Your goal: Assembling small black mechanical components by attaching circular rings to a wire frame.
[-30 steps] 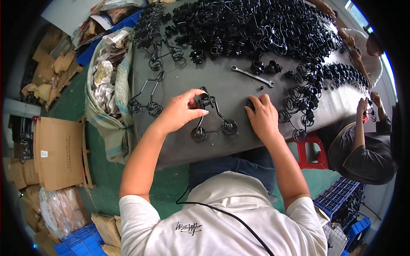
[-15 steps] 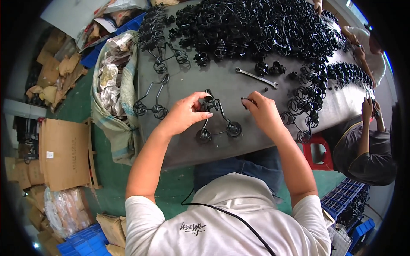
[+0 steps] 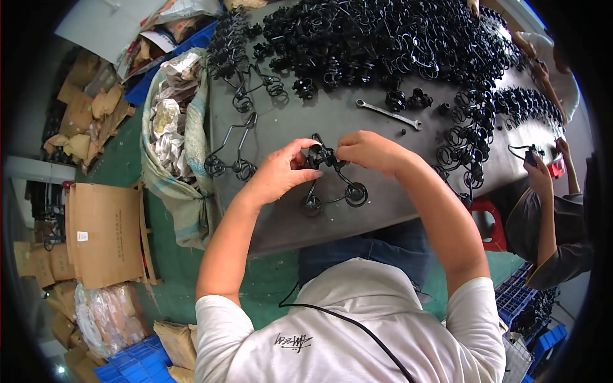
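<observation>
My left hand (image 3: 282,171) grips the upper end of a black bent-wire spring (image 3: 355,194), its fingers and thumb around a dark clamp-like fitting (image 3: 321,155). The two coils of the spring rest toward the table's near edge. From the right, my right hand (image 3: 365,152) reaches the same fitting with its fingertips pinched together. Whatever lies between those fingertips is hidden. Beyond my hands lies a silver combination wrench (image 3: 389,115), with a tiny black piece (image 3: 403,132) beside it.
Another wire spring (image 3: 237,147) lies left of my hands on the grey table (image 3: 281,226). A large heap of black springs (image 3: 377,45) covers the far side. A sack (image 3: 175,159) stands at the left edge. Co-workers' hands (image 3: 541,175) work at the right.
My right hand has moved left, bringing the small dark piece it pinched up to the fitting in my left hand. At the right, a co-worker's hands have shifted.
</observation>
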A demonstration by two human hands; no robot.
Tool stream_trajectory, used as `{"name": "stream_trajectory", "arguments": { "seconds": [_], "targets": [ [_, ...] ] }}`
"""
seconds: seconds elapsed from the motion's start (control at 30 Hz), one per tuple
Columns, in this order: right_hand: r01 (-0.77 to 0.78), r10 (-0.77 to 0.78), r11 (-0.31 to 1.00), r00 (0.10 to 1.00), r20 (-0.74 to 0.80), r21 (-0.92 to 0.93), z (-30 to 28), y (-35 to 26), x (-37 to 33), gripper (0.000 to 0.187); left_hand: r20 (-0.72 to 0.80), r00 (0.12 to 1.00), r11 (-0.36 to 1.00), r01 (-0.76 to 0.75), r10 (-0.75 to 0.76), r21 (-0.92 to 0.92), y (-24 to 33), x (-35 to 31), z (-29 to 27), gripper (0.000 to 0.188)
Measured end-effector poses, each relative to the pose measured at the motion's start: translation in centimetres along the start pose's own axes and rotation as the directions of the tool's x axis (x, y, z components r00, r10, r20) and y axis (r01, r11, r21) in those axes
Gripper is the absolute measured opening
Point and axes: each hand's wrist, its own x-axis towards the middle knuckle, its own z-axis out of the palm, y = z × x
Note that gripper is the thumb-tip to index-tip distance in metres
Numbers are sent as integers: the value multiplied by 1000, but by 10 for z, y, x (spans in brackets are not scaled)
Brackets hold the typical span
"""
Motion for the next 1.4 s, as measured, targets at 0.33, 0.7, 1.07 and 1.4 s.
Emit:
{"name": "stream_trajectory", "arguments": {
  "seconds": [0.33,0.7,1.07,1.4],
  "targets": [
    [-165,151,975,983,101,147,-1,0,11,45,47,997,992,55,-61,115,19,2,-3,55],
    [11,-12,1000,1000,-12,-20,15,4,9,51,-36,999,867,9,10,498,40,-8,13,57],
    [-61,9,713,997,78,699,40,17,3,51,-136,990,910,35,24,414,28,-9,22,53],
    [76,-42,988,969,-244,132,25,41,-10,47,-152,988,960,71,-30,272,30,-9,16,53]
  ]
}}
